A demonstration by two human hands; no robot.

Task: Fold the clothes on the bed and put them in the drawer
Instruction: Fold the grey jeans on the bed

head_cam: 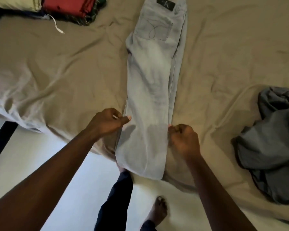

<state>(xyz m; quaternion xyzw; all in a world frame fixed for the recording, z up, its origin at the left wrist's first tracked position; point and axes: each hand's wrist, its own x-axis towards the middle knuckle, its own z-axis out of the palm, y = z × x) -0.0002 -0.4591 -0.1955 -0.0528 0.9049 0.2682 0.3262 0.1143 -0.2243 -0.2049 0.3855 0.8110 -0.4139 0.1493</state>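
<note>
On the bed (57,72) the jeans (153,80) lie halved lengthwise, a crumpled grey garment (270,139) right of them waits unfolded, a folded pile (70,9) sits far left, and left hand (110,122) and right hand (182,139) pinch their side edges.

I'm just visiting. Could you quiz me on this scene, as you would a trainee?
1. True or false: the light grey denim jeans lie folded lengthwise, leg on leg, on the beige bed sheet.
2. What do the left hand and right hand pinch? A) the jeans' side edges B) a pillow C) nothing
3. Fill in: the crumpled blue-grey garment lies to the jeans' ____.
Key: 1 true; 2 A; 3 right.
</note>
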